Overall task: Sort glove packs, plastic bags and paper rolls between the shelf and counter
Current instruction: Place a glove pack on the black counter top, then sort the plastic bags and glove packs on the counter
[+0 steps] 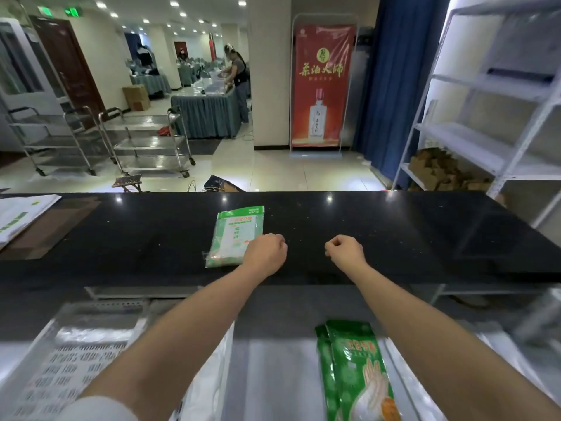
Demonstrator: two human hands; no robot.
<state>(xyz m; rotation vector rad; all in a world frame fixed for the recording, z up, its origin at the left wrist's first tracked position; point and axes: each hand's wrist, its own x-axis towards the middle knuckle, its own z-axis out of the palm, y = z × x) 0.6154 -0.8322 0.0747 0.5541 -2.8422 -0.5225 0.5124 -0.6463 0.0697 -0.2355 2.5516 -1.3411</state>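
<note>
A green and white glove pack [235, 235] lies flat on the black counter [394, 232], near the middle. My left hand [265, 252] is a closed fist resting at the pack's near right corner, holding nothing. My right hand [346, 249] is also a closed fist, apart from the pack, on bare counter to its right. Two more green glove packs [355, 369] lie on the lower shelf [273, 375] below the counter, between my forearms. Clear plastic bags [91, 332] lie on that shelf to the left.
A stack of white and green packs [21, 214] sits at the counter's far left. A white metal rack [491, 117] stands at the right with brown items low down. Steel carts [151, 141] and a red banner [321, 83] stand beyond the counter; a person works far back.
</note>
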